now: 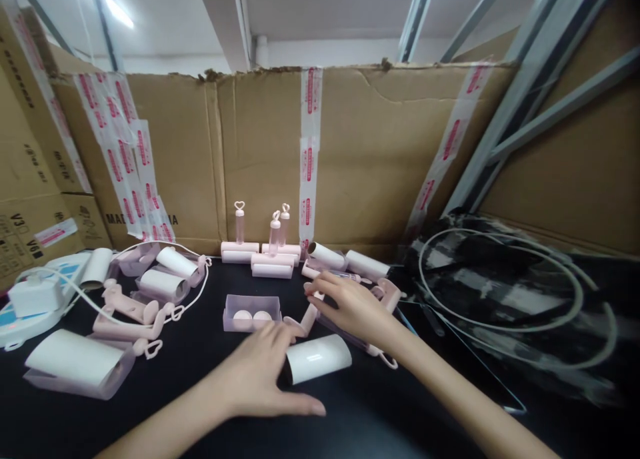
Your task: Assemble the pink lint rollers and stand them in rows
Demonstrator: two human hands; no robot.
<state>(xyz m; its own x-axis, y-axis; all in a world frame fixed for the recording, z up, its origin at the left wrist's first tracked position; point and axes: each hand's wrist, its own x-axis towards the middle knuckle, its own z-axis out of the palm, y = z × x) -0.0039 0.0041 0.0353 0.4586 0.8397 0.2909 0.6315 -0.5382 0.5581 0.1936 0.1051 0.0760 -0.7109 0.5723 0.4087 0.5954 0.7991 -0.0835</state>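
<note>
My left hand (263,376) is low over the black table with thumb and fingers spread. It reaches around the left end of a white sticky roll (320,359), though I cannot tell if it touches. My right hand (347,302) stretches over pink plastic parts at centre right, fingers loosely extended. Its fingertips are at the upper end of a pink roller handle part (303,322); contact is unclear. Between and behind the hands stands a translucent lilac case (253,307) with two round pale discs in it. The right hand partly covers the parts beneath it.
Three pink lint rollers (273,264) with heart-loop handles stand at the back against the cardboard wall (260,146). More white rolls (75,359) and pink parts (131,306) lie left, near a power strip (37,296) and cable. A coiled white tube (500,279) lies right.
</note>
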